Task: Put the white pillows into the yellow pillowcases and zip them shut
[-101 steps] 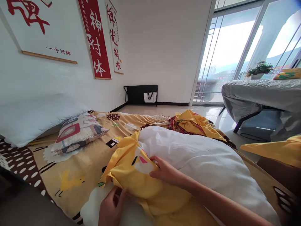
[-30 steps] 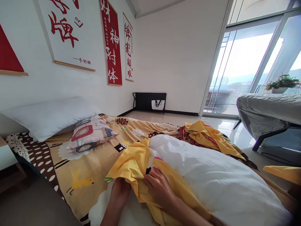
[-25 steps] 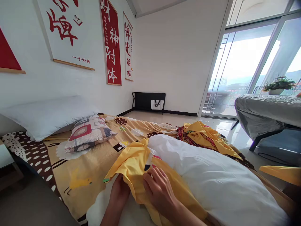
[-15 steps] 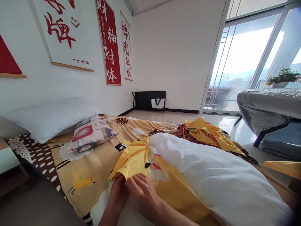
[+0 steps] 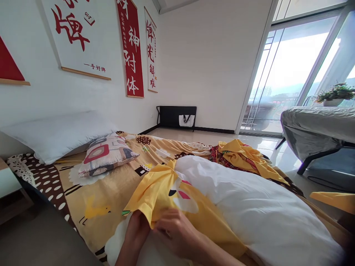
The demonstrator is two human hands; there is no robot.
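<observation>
A big white pillow [image 5: 249,207] lies on the bed in front of me, its near end partly covered by a yellow printed pillowcase [image 5: 166,188]. My left hand [image 5: 137,231] reaches under the case's open edge, its fingers hidden by the cloth. My right hand [image 5: 177,232] rests on top of the same edge, fingers curled and pressed on the yellow fabric.
The bed has a tan patterned sheet [image 5: 111,192]. A small patterned cushion [image 5: 107,155] and a long white pillow [image 5: 58,135] lie by the wall. Crumpled yellow and red cloth [image 5: 244,157] sits at the far end. A grey covered table [image 5: 316,125] stands at the right.
My right hand slid down from the printed part of the pillowcase to its lower edge. My left hand went further under the cloth. The case now lies flatter over the pillow.
</observation>
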